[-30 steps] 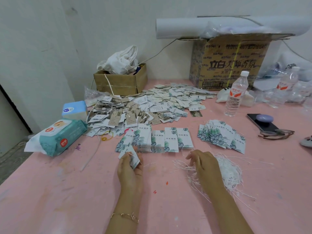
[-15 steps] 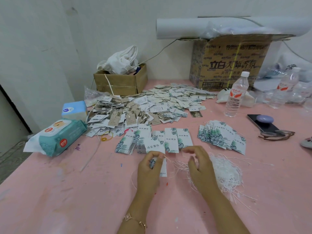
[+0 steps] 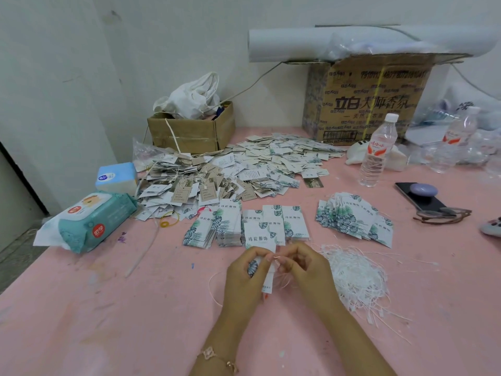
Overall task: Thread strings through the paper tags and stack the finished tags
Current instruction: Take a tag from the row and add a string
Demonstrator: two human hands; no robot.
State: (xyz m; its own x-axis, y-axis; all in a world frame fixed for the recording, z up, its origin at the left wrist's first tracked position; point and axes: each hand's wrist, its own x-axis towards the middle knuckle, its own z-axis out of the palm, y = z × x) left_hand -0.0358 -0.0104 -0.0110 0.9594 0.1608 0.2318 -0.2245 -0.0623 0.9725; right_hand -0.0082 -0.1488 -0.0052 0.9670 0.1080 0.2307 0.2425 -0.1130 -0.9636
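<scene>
Tag (image 3: pixel 267 279) just left of string pile (image 3: pixel 355 278), left hand (image 3: pixel 244 280) curled round it, right hand (image 3: pixel 306 270) pinching string (image 3: pixel 212 287) at tag's top edge, neat tag stacks (image 3: pixel 230 226) just behind pile's left side, on pink table (image 3: pixel 108 308).

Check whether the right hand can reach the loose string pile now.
Probably yes: the string pile lies just beside the right hand, nothing between them. But that hand pinches a string at the tag, so it must let go first.
</scene>
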